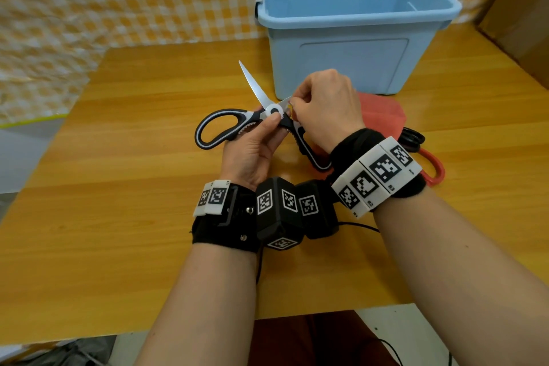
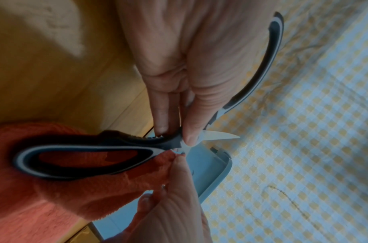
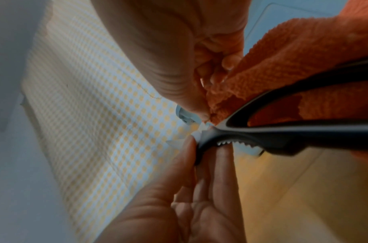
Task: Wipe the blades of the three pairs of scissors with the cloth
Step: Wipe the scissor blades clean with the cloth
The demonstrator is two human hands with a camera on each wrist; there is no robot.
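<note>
Large black-and-white kitchen scissors [image 1: 225, 125] are held above the table with their blades spread. My left hand [image 1: 267, 131] pinches them at the pivot, thumb on the white pivot disc. One bare blade [image 1: 254, 83] points up and away. My right hand [image 1: 306, 107] pinches the orange cloth [image 1: 383, 116] around the other blade close to the pivot, and that blade is mostly hidden. In the left wrist view the cloth [image 2: 74, 197] hangs behind the handle loop [image 2: 85, 157]. The right wrist view shows the cloth [image 3: 304, 49] bunched in my fingers [image 3: 227, 62].
A light blue plastic bin [image 1: 356, 24] stands just behind my hands. Red-handled scissors [image 1: 435, 169] and small black-handled scissors [image 1: 413, 138] lie on the wooden table [image 1: 133, 187] to the right, partly behind my right wrist. A checked cloth covers the back wall.
</note>
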